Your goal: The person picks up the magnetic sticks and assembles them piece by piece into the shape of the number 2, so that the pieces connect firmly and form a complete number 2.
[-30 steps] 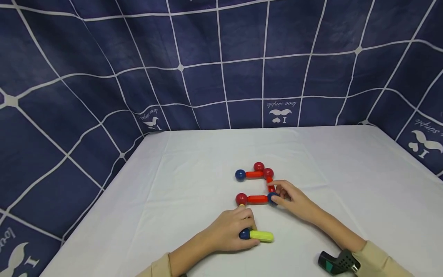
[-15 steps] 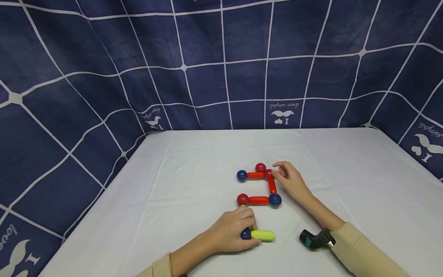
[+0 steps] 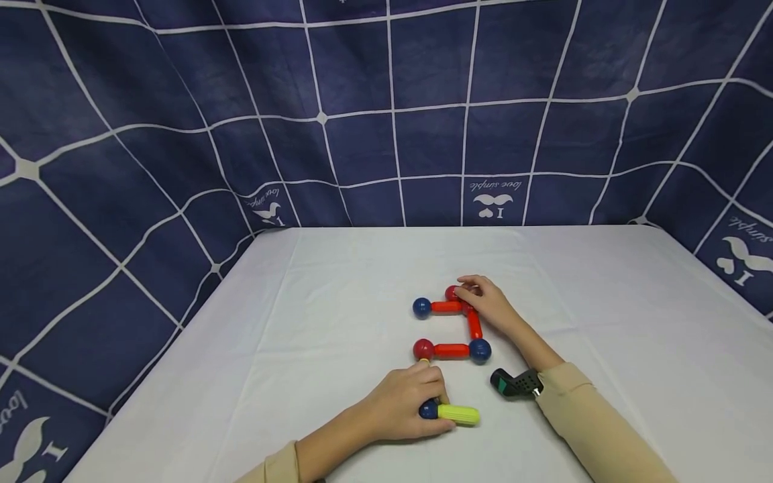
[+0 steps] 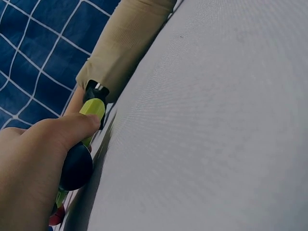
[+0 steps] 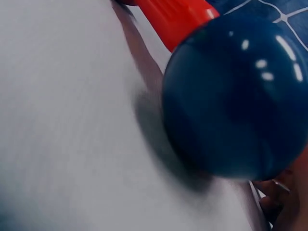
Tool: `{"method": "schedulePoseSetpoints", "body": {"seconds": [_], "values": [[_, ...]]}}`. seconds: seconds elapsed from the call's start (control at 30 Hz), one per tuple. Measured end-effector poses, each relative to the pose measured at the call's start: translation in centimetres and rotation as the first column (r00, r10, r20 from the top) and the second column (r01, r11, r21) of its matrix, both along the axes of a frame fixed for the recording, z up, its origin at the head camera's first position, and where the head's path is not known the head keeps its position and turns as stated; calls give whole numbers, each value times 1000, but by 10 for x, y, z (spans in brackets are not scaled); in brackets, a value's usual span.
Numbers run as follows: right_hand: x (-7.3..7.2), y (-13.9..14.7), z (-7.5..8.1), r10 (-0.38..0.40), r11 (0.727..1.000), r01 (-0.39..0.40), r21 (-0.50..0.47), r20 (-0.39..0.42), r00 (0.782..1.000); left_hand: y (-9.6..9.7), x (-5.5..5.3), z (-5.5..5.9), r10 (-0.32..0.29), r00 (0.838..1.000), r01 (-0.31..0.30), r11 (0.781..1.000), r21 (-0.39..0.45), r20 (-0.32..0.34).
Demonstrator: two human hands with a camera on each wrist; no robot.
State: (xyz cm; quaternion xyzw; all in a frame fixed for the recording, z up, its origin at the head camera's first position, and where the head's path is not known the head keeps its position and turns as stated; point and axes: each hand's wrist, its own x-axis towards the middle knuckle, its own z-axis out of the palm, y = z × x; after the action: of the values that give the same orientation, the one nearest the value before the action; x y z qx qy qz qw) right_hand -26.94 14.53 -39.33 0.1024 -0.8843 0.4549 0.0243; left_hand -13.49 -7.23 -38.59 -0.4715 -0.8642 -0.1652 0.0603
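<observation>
My left hand (image 3: 407, 402) grips a dark blue ball (image 3: 429, 409) with a yellow-green magnetic rod (image 3: 459, 414) sticking out to the right. In the left wrist view its thumb presses on the rod (image 4: 94, 108). A second light-coloured rod, mostly hidden by the fingers, runs up to a red ball (image 3: 424, 349). From there a red rod (image 3: 451, 351) leads to a blue ball (image 3: 480, 351), and another red rod (image 3: 474, 324) goes back to a corner red ball under my right hand (image 3: 488, 303). That hand's thumb and fingers pinch a red ball (image 3: 451, 293) beside the corner.
A back red rod (image 3: 445, 307) ends in a blue ball (image 3: 422, 308) on the left. A black wrist device (image 3: 516, 384) sits at the right cuff. White cloth (image 3: 338, 302) covers the table, and a blue gridded curtain (image 3: 362, 134) stands behind and at the sides.
My right hand has left the near blue ball, moved back past the corner and come over onto the red ball beside it. The left hand has kept its hold.
</observation>
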Motion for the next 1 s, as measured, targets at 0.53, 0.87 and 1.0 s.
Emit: {"method": "schedulePoseSetpoints", "body": {"seconds": [0.53, 0.87, 1.0], "values": [[0, -6, 1, 6, 1000, -5, -30, 10, 1000, -2, -1, 3, -8, 998, 7, 1000, -16, -61], [4, -5, 2, -34, 997, 33, -76, -7, 999, -2, -1, 2, -29, 999, 29, 1000, -1, -39], [10, -7, 9, -33, 996, 29, -87, -50, 998, -2, -1, 2, -35, 999, 35, 999, 5, -29]]}}
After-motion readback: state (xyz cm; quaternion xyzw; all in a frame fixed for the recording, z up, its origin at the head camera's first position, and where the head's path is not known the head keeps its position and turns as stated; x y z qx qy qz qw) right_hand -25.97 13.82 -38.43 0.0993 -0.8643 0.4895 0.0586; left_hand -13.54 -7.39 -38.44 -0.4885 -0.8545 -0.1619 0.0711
